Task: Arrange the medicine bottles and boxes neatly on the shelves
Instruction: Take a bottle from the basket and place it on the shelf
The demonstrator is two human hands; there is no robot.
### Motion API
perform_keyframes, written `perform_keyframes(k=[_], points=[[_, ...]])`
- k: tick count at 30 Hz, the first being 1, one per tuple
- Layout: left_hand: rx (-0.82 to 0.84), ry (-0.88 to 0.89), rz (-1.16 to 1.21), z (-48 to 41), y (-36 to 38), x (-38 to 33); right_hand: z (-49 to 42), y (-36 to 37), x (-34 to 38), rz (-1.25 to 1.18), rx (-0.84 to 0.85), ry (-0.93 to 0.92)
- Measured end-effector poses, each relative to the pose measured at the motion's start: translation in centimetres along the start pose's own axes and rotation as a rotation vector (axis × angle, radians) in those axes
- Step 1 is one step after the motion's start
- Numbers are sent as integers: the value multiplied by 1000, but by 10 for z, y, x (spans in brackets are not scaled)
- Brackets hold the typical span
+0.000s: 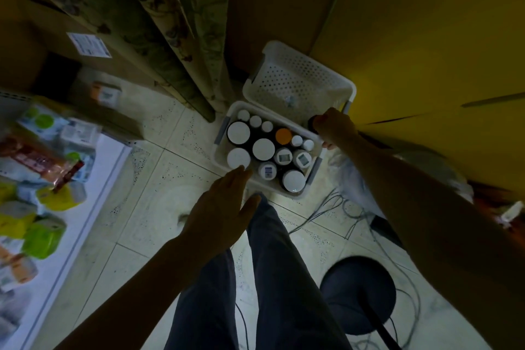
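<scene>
A white basket (221,150) stands on the tiled floor, packed with several dark medicine bottles with white caps (263,148) and one with an orange cap (283,136). My right hand (335,129) is over the basket's far right corner and grips a dark bottle (312,123). My left hand (224,209) hovers flat, fingers straight, just short of the basket's near left corner, holding nothing. A white shelf (82,207) at the left carries several boxes and packets (42,236).
A second white perforated basket (298,79), nearly bare, stands behind the first. Patterned curtains (181,45) hang at the back, a yellow wall or door (426,37) to the right. Cables (335,207) and a dark round stool (358,293) lie on the floor at right. My legs stand below.
</scene>
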State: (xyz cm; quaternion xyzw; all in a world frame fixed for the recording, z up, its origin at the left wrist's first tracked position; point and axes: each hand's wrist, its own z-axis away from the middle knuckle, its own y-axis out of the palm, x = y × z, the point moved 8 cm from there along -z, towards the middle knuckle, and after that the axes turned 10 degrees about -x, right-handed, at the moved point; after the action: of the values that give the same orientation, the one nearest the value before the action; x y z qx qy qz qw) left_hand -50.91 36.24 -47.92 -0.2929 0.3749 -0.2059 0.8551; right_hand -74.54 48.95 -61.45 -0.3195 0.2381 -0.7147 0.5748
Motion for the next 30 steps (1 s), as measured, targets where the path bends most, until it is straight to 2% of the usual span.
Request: perform_keyframes(k=[5, 8, 16, 21, 26, 30], points=[[2, 17, -11, 5, 4, -3, 9, 0, 1, 117, -125, -172], [-1, 29, -43, 6, 4, -5, 18, -4, -3, 124, -172, -210], [-137, 104, -55, 13, -6, -7, 52, -10, 0, 134, -177, -321], [-277, 161, -122, 42, -36, 9, 137, 2, 38, 91, -238, -615], [-368, 77, -187, 99, -71, 49, 234, 27, 85, 162, -305, -800], [-510, 9, -344, 178, -101, 106, 362, 62, 146, 176, -321, -1049]])
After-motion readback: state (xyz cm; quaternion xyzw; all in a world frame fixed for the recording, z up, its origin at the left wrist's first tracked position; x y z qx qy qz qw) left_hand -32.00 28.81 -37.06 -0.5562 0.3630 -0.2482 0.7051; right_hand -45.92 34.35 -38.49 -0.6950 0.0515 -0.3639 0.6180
